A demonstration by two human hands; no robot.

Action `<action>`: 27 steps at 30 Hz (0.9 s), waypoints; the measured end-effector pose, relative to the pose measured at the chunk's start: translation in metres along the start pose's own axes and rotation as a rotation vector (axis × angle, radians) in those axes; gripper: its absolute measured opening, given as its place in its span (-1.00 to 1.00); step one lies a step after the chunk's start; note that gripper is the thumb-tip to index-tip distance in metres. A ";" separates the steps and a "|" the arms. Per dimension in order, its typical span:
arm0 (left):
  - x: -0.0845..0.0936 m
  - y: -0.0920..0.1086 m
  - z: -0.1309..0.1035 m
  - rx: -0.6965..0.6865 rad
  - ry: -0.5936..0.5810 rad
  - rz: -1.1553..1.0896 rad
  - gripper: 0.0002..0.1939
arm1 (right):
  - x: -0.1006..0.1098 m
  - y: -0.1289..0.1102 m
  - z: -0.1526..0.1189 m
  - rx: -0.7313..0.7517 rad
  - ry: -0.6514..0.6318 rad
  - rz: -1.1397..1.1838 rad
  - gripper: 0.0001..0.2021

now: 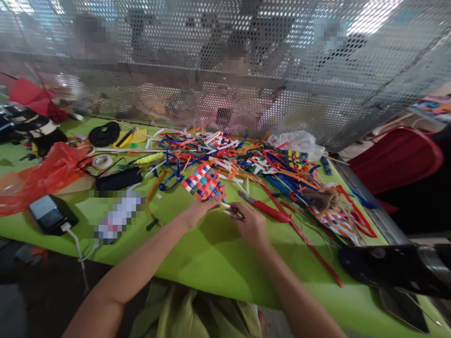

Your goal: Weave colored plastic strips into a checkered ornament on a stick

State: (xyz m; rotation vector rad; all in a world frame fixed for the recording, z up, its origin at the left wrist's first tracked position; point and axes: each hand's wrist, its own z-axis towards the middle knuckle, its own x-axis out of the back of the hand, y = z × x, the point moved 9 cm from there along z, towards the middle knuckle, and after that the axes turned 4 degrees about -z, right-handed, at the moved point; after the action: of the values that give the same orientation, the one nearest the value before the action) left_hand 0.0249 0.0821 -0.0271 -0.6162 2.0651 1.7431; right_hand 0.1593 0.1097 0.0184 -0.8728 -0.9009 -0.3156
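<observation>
In the head view, my left hand (204, 209) grips the lower right corner of a woven square (202, 182) of red, white, blue and orange strips. The square is tilted up above the table. Just to the right, my right hand (252, 223) is closed round the dark handles of small scissors (238, 214). Their tips point left, close to the strip ends at the square's corner. Whether the blades touch a strip I cannot tell. Beyond my right hand lies a knife with a red handle (273, 211).
Loose coloured strips (211, 141) are heaped along the back of the green table (211, 263). A black case (119, 179), a tape roll (102, 161), a yellow cutter (126, 136) and a charger block (52, 213) lie left. A perforated metal panel (176, 70) stands behind.
</observation>
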 end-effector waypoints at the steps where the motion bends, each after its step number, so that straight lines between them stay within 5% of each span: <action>1: -0.001 0.001 0.000 0.000 0.000 -0.042 -0.52 | -0.008 -0.003 -0.001 0.002 -0.056 0.047 -0.72; 8: 0.016 0.023 0.004 -0.066 0.056 -0.205 -0.57 | -0.024 -0.010 -0.001 -0.082 -0.227 0.285 -0.80; 16: 0.012 0.019 0.003 -0.047 0.025 -0.101 -0.51 | -0.043 -0.008 -0.003 -0.205 -0.371 0.571 -0.70; 22: 0.018 0.018 0.001 -0.015 0.098 -0.028 -0.62 | -0.027 0.008 -0.002 -0.349 -0.201 0.701 -0.63; 27: 0.001 0.001 -0.003 0.108 -0.043 0.052 -0.71 | -0.018 0.023 -0.005 -0.498 -0.054 0.843 -0.62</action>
State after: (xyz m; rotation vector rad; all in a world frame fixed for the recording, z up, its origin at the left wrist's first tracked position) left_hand 0.0239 0.0790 -0.0266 -0.4930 2.1471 1.6455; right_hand 0.1647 0.1188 -0.0095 -1.6394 -0.4333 0.2340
